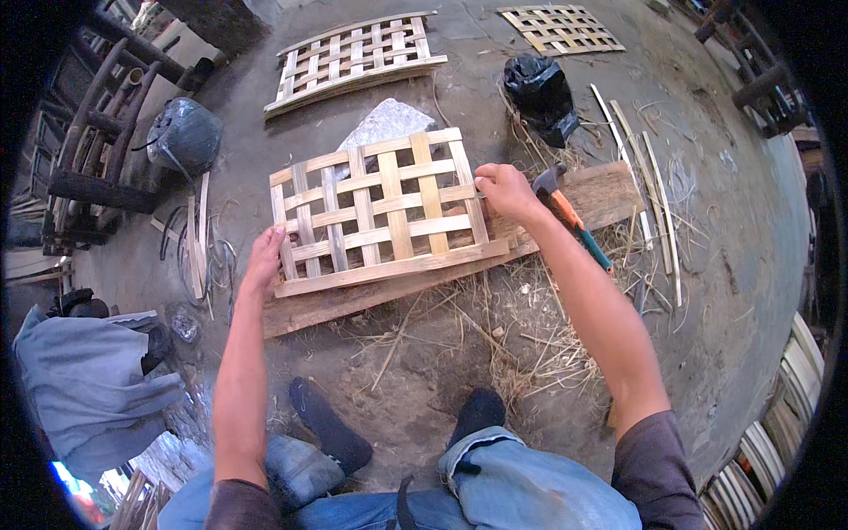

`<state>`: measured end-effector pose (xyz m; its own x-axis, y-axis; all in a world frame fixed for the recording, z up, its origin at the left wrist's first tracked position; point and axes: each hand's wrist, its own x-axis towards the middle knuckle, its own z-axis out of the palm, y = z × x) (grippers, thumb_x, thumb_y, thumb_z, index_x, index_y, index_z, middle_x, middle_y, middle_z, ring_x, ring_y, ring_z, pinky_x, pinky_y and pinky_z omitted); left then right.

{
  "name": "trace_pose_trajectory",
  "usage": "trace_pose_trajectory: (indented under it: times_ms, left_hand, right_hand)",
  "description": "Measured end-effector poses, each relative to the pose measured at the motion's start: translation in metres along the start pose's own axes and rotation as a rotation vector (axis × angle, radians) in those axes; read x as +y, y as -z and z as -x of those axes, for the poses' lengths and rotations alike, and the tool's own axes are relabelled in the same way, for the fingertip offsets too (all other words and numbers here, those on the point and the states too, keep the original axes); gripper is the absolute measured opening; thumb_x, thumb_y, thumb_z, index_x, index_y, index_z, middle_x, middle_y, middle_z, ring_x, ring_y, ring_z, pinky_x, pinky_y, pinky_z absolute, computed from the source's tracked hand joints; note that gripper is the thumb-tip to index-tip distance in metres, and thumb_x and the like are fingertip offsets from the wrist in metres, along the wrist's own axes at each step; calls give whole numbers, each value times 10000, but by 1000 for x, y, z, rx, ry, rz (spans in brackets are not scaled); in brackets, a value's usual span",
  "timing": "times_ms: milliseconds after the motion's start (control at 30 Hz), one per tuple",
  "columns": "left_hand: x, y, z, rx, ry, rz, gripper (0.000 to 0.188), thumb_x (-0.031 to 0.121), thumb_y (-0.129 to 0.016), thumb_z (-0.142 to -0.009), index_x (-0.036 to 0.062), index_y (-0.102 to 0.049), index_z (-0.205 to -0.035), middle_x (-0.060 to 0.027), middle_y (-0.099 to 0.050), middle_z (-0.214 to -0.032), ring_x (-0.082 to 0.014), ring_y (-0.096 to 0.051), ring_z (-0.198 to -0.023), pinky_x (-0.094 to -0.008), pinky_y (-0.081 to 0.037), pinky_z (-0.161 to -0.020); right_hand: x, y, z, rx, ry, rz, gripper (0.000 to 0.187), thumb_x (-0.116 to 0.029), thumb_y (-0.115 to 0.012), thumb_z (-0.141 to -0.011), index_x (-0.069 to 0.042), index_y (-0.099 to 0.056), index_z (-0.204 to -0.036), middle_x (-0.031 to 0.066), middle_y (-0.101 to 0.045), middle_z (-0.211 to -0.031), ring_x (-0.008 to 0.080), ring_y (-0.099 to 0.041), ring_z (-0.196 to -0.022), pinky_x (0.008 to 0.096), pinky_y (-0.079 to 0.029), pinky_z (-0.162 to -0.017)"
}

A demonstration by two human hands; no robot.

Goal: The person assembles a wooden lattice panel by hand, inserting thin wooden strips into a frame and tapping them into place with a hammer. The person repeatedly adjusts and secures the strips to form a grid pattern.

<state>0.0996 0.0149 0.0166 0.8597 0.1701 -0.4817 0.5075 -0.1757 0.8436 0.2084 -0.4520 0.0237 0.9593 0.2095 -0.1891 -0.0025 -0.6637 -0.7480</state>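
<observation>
Between my hands is a woven bamboo lattice panel [364,210], its flat pale strips crossing over and under with square gaps. My left hand [262,258] grips its left edge near the lower corner, thumb on top. At the right edge, my right hand [510,192] is closed on the panel's side with the fingers curled. Beneath the panel lies a long wooden plank [583,201], slanting up to the right. A hammer [572,216] with an orange and teal handle rests across the plank, close beside my right forearm.
A stack of woven panels [353,57] and another panel [562,29] lie farther back. Behind my panel sits a pale stone block [389,124]. A black plastic bag [541,97], loose bamboo strips [658,203] and shavings [539,353] lie around the plank. A grey bucket [184,134] stands left.
</observation>
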Motion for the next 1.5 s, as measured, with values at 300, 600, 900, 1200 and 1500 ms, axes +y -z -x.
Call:
trace_pose_trajectory:
  times_ms: [300, 600, 900, 1200, 1500]
  left_hand:
    - [-5, -22, 28, 299, -361, 243, 198, 269, -600, -1026, 76, -605, -1073, 6, -620, -878, -78, -546, -778, -249, -467, -733]
    - [51, -10, 61, 300, -732, 271, 196, 268, -583, -1036, 83, -588, -1098, -1, -622, -924, -98, -567, -835, -255, -464, -754]
    - [127, 13, 89, -21, -1106, -561, 166, 137, -792, -788, 71, -718, -921, -108, -704, -1016, -226, -668, -974, -358, -527, -866]
    - [36, 2, 140, -415, -1089, -1263, 251, 54, -744, -708, 143, -714, -941, -24, -701, -995, -223, -677, -921, -376, -534, -790]
    - [79, -91, 98, -240, -1019, -930, 267, 55, -751, -768, 87, -688, -1025, -91, -699, -1050, -283, -674, -984, -395, -550, -827]
  right_hand:
    - [-7, 3, 15, -2, -39, -380, 316, -217, -724, -876, 5, -712, -1100, 86, -729, -940, 157, -669, -869, 320, -522, -794]
    - [-47, 47, 49, 121, 222, -589, 296, -112, -786, -867, 20, -694, -1115, 3, -676, -903, 73, -580, -800, 235, -483, -723]
    - [-18, 70, 111, 33, -90, -1057, 313, -275, -533, -1010, -10, -699, -1015, 45, -698, -935, 133, -653, -839, 312, -522, -739]
    - [39, -30, 185, -84, -360, -1084, 219, -47, -741, -869, -67, -585, -1021, -15, -628, -901, 65, -596, -805, 241, -504, -686]
    - [38, -34, 177, -22, -316, -767, 222, -67, -683, -891, -5, -621, -1096, 42, -680, -972, 102, -637, -889, 271, -518, -785]
